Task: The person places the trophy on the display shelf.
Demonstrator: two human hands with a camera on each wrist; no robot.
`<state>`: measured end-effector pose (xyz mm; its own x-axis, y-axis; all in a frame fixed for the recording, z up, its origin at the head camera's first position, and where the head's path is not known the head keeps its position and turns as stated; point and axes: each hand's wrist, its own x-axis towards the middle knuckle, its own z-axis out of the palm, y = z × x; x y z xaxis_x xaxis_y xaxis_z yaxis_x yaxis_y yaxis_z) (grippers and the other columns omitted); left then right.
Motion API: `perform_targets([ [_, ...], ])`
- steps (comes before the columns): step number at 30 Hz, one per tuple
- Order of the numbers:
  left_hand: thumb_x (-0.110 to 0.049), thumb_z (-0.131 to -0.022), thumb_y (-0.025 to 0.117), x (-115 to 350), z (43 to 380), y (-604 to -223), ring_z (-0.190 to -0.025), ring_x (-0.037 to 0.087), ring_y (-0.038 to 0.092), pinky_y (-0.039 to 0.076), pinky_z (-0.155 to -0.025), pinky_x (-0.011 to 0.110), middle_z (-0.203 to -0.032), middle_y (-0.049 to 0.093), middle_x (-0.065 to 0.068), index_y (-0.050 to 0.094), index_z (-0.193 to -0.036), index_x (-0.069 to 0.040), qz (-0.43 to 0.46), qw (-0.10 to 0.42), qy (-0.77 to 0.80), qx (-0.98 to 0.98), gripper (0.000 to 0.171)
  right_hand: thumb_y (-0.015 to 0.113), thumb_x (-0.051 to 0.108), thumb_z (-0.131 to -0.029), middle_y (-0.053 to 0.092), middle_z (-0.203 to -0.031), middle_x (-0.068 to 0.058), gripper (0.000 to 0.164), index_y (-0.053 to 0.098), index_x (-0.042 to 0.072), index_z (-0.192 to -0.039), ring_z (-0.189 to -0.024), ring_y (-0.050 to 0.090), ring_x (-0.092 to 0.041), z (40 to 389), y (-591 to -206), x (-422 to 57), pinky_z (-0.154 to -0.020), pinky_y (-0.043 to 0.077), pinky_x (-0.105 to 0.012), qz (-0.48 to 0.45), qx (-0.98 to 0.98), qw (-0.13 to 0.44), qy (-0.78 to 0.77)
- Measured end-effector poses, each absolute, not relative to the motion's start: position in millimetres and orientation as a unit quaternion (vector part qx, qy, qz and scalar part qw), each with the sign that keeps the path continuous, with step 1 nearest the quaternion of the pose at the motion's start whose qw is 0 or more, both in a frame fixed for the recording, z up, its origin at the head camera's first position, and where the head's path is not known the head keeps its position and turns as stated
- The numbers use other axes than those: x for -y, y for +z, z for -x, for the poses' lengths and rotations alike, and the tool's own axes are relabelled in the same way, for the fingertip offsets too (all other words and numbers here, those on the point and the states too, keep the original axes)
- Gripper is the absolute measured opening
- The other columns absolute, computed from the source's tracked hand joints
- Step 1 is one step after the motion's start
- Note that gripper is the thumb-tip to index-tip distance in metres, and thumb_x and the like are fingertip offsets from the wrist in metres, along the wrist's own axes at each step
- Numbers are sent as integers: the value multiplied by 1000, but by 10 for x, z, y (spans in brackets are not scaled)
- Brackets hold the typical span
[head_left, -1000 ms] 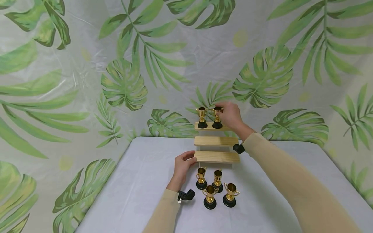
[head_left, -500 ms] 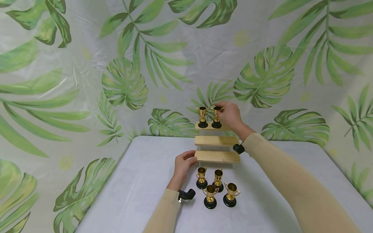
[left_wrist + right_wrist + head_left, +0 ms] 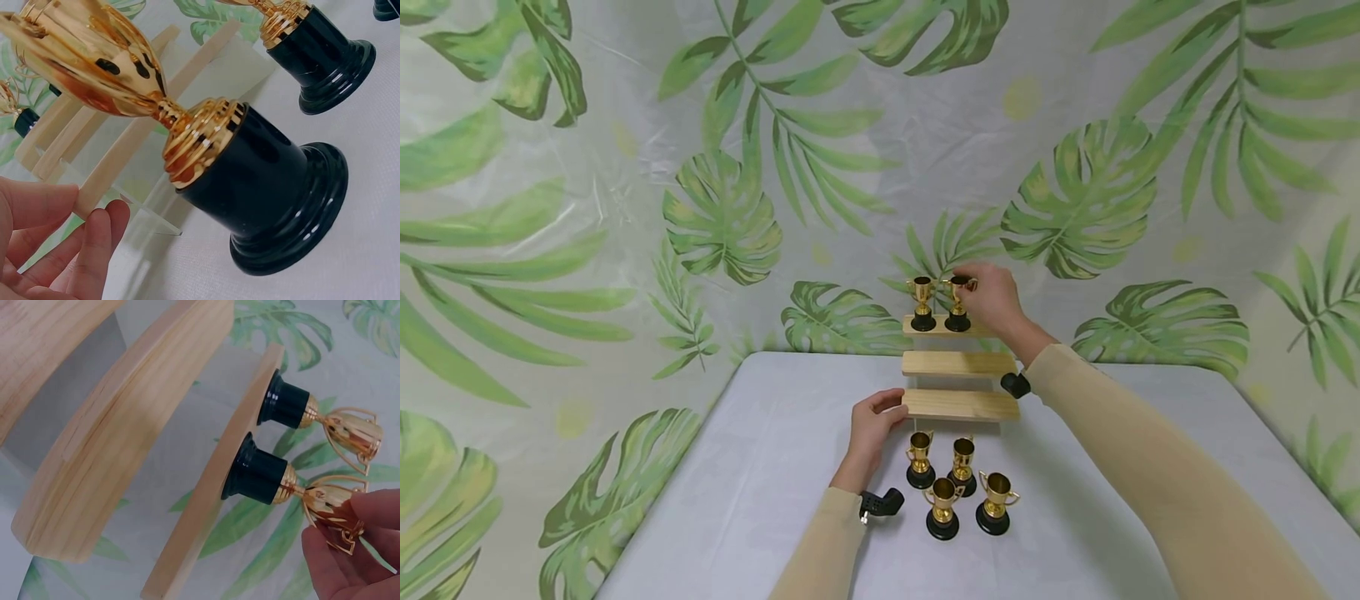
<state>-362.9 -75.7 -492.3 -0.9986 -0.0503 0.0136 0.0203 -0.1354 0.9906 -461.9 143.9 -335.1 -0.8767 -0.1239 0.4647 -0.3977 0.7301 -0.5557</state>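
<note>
A three-tier wooden shelf [image 3: 961, 405] stands toward the back of the table. On its top tier are two small gold trophy cups with black bases: the left trophy [image 3: 922, 303] stands free, and the right trophy [image 3: 259, 469] is pinched at its cup by my right hand [image 3: 992, 297]. That trophy's base rests on the top board, upright. My left hand [image 3: 871, 429] pinches the left end of the bottom board, thumb and fingertips on the wood in the left wrist view. Close in front of that hand, a trophy [image 3: 250, 169] fills much of the left wrist view.
Several trophies stand upright on the white-covered table [image 3: 760, 467] in front of the shelf, among them a front right trophy [image 3: 997, 502] and a front left trophy [image 3: 942, 507]. The middle board [image 3: 958, 363] lies between the other two. A leaf-patterned sheet [image 3: 820, 167] hangs behind the table.
The trophy in my right hand has shifted very slightly left on the top board, toward the other one. My left hand stays at the bottom board.
</note>
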Motion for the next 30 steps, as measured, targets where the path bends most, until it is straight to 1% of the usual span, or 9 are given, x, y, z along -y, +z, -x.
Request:
perform_targets([
  [7,7,-87,71,761,3629,-4933,-96,22,70,57,-91,46,-118,67,24,68,-122,8,-7,21,-754,656,35,66,8,-96,67,-122,-14,42,63,9,-137,-88,65,-27,4628,-3381,-1459,-66,55,-42,-138,906,202,345],
  [10,7,-87,71,762,3634,-4941,-97,23,70,57,-90,45,-118,67,23,68,-122,7,-7,22,-754,657,35,66,9,-95,67,-120,-13,44,62,10,-139,-89,65,-27,4627,-3383,-1469,-65,54,-42,-134,904,200,352],
  [15,8,-87,71,763,3635,-4946,-99,26,69,58,-88,41,-118,67,24,68,-123,7,-11,25,-754,656,36,66,12,-95,64,-124,-15,46,61,12,-141,-99,64,-30,4597,-3354,-1485,-65,54,-43,-130,900,192,370],
  [19,8,-87,70,751,3624,-4935,-101,27,69,58,-88,41,-118,67,24,68,-122,7,-12,27,-752,658,35,65,14,-95,63,-127,-17,46,60,12,-141,-106,64,-32,4543,-3317,-1518,-72,57,-47,-128,897,193,376],
  [23,8,-88,70,742,3614,-4924,-100,25,69,58,-88,41,-117,68,22,68,-122,7,-13,31,-748,663,34,63,12,-95,62,-130,-20,47,59,9,-142,-109,65,-34,4509,-3291,-1556,-77,58,-50,-128,893,196,384],
  [27,8,-88,70,740,3609,-4925,-98,24,69,59,-87,41,-116,68,22,68,-122,7,-12,34,-745,666,34,64,11,-95,62,-131,-20,47,59,9,-142,-109,64,-34,4478,-3268,-1587,-77,58,-50,-124,888,198,397],
  [30,9,-88,70,742,3653,-4986,-99,26,69,58,-88,44,-117,67,24,68,-122,8,-12,34,-744,667,34,66,12,-96,62,-131,-19,46,59,9,-141,-109,64,-33,4452,-3258,-1601,-78,58,-50,-125,887,200,398],
])
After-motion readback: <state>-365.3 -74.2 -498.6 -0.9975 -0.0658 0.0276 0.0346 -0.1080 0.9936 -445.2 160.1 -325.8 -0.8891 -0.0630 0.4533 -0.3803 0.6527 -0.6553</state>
